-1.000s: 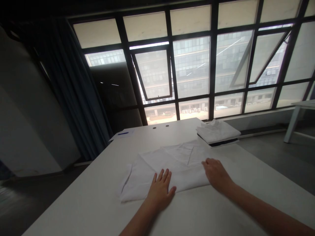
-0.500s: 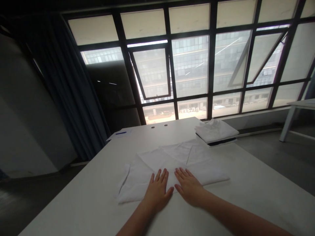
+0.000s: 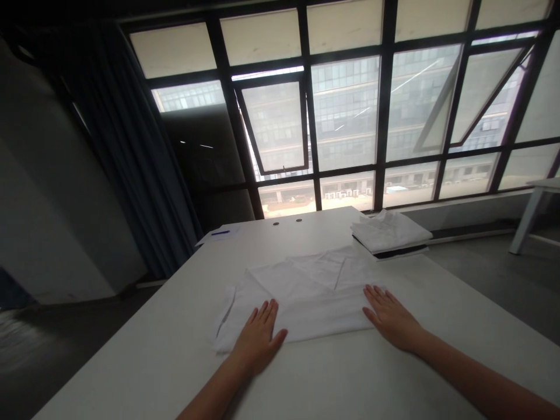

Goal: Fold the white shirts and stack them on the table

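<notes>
A white garment (image 3: pixel 306 291) lies folded flat on the white table (image 3: pixel 394 373). My left hand (image 3: pixel 257 338) rests palm down on its near left part, fingers stretched out and slightly spread. My right hand (image 3: pixel 391 318) lies flat on the garment's near right end, fingers extended too. Neither hand holds anything; both press on the cloth, wide apart from each other.
A stack of folded white clothes (image 3: pixel 391 233) sits at the table's far right over something dark. A paper with a blue pen (image 3: pixel 219 234) lies at the far left corner. A large window wall stands behind, with a dark curtain (image 3: pixel 131 163) left and another table (image 3: pixel 540 204) at right.
Half a second ago both hands lay side by side at the garment's middle; they have since slid apart, left hand leftward and right hand rightward, along the near edge.
</notes>
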Tool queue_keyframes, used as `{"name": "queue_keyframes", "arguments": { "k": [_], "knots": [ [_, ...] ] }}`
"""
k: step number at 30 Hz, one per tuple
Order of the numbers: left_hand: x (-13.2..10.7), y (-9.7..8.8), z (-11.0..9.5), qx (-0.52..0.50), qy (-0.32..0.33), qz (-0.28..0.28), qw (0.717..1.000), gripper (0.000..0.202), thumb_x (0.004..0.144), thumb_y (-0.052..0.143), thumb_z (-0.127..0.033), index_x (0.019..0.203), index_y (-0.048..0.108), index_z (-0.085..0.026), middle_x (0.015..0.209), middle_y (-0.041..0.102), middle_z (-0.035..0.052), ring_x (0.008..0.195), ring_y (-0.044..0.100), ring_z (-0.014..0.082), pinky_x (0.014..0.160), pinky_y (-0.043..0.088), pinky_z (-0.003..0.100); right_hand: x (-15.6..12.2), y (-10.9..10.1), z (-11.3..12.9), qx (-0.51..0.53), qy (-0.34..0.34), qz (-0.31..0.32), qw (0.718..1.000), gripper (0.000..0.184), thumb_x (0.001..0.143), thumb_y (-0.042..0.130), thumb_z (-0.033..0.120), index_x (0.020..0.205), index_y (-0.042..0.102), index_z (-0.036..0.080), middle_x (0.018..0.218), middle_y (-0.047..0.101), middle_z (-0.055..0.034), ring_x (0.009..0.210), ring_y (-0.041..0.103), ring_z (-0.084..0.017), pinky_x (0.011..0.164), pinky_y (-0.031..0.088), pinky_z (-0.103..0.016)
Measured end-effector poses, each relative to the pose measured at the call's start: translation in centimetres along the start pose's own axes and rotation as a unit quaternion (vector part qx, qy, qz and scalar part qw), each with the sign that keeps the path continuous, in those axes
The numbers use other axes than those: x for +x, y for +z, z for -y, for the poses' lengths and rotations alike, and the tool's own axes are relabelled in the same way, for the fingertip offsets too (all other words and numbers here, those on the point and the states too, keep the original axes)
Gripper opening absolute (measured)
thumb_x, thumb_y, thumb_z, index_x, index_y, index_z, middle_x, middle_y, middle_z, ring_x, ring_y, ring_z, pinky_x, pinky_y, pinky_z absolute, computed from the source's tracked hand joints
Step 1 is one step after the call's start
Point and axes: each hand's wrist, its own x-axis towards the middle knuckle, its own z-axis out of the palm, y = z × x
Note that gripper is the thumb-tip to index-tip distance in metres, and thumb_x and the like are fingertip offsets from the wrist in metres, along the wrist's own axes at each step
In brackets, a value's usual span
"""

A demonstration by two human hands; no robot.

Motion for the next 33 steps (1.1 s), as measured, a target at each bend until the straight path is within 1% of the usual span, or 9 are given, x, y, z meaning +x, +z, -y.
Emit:
{"name": "queue_keyframes", "arguments": {
  "k": [4, 8, 13, 16, 21, 24, 27, 30, 33],
  "knots": [
    [-1.7, -0.1, 3.3, 0.01, -0.016, 0.001, 1.0, 0.077, 0.099, 0.022, -0.067, 0.158, 0.021, -0.017, 0.163, 0.013, 0.0064, 0.151, 0.012, 0.0247, 0.124, 0.011, 0.041, -0.7, 0.3, -2.4, -0.023, 0.011, -0.004, 1.0, 0.068, 0.1, 0.024, 0.056, 0.152, 0.036, 0.014, 0.159, 0.031, -0.0119, 0.148, 0.025, -0.027, 0.12, 0.021, -0.049],
    [-2.7, 0.3, 5.2, 0.014, -0.013, -0.01, 1.0, 0.075, 0.1, 0.024, -0.065, 0.158, 0.019, -0.018, 0.163, 0.013, 0.0058, 0.151, 0.013, 0.0251, 0.123, 0.013, 0.042, -0.8, 0.9, -3.1, -0.032, 0.01, -0.013, 0.999, 0.07, 0.1, 0.024, 0.056, 0.152, 0.036, 0.01, 0.158, 0.031, -0.0131, 0.148, 0.026, -0.028, 0.12, 0.022, -0.049],
    [-2.9, 0.8, 5.7, 0.028, -0.007, -0.017, 0.999, 0.075, 0.1, 0.024, -0.064, 0.157, 0.019, -0.016, 0.162, 0.013, 0.0071, 0.151, 0.015, 0.027, 0.123, 0.017, 0.044, -0.8, 1.3, -3.3, -0.029, 0.011, -0.027, 0.999, 0.072, 0.098, 0.025, 0.058, 0.151, 0.039, 0.011, 0.157, 0.033, -0.0126, 0.147, 0.028, -0.029, 0.12, 0.023, -0.05],
    [-3.3, 0.9, 5.6, 0.032, 0.006, -0.019, 0.999, 0.073, 0.1, 0.026, -0.063, 0.158, 0.017, -0.018, 0.162, 0.013, 0.0062, 0.15, 0.016, 0.0276, 0.123, 0.019, 0.045, -1.4, 1.1, -3.4, -0.026, 0.003, -0.023, 0.999, 0.073, 0.097, 0.026, 0.061, 0.151, 0.04, 0.014, 0.157, 0.034, -0.0115, 0.147, 0.028, -0.03, 0.12, 0.024, -0.051],
    [-5.8, 1.4, 4.9, 0.032, 0.011, -0.026, 0.999, 0.072, 0.1, 0.029, -0.061, 0.158, 0.014, -0.021, 0.162, 0.013, 0.0055, 0.15, 0.018, 0.0287, 0.122, 0.021, 0.047, -4.1, 1.1, -3.8, -0.022, -0.013, -0.034, 0.999, 0.071, 0.096, 0.029, 0.063, 0.149, 0.043, 0.018, 0.156, 0.036, -0.0093, 0.145, 0.031, -0.032, 0.118, 0.028, -0.055],
    [-7.4, 1.1, 4.1, 0.029, 0.013, -0.031, 0.999, 0.07, 0.1, 0.034, -0.06, 0.157, 0.021, -0.022, 0.161, 0.02, 0.006, 0.148, 0.024, 0.0299, 0.121, 0.026, 0.048, -5.8, 1.3, -4.1, -0.029, -0.02, -0.051, 0.998, 0.069, 0.096, 0.034, 0.063, 0.146, 0.048, 0.018, 0.154, 0.04, -0.0111, 0.142, 0.037, -0.034, 0.115, 0.032, -0.056],
    [-7.6, 0.1, 2.1, 0.025, 0.015, -0.063, 0.998, 0.061, 0.1, 0.038, -0.054, 0.155, 0.032, -0.027, 0.157, 0.034, 0.0053, 0.144, 0.035, 0.0293, 0.118, 0.033, 0.047, -6.5, 1.0, -3.0, -0.026, -0.032, -0.082, 0.996, 0.066, 0.095, 0.04, 0.06, 0.142, 0.054, 0.016, 0.15, 0.046, -0.0149, 0.14, 0.04, -0.037, 0.113, 0.033, -0.059],
    [-6.2, -1.2, -1.8, 0.007, 0.038, -0.089, 0.995, 0.06, 0.099, 0.044, -0.046, 0.154, 0.033, -0.027, 0.156, 0.037, 0.006, 0.142, 0.038, 0.0279, 0.117, 0.034, 0.045, -5.9, 0.1, 0.6, -0.001, -0.075, -0.106, 0.992, 0.058, 0.098, 0.039, 0.049, 0.145, 0.05, 0.017, 0.154, 0.041, -0.0134, 0.142, 0.036, -0.035, 0.115, 0.03, -0.058],
    [-3.8, -2.1, -6.7, -0.025, 0.107, -0.066, 0.992, 0.067, 0.096, 0.049, -0.045, 0.156, 0.028, -0.024, 0.16, 0.029, 0.0074, 0.147, 0.029, 0.027, 0.121, 0.027, 0.044, -4.6, -0.8, 6.1, 0.051, -0.13, -0.083, 0.987, 0.059, 0.1, 0.037, 0.047, 0.15, 0.042, 0.016, 0.156, 0.036, -0.0119, 0.144, 0.034, -0.032, 0.117, 0.031, -0.052]
  ]
}}
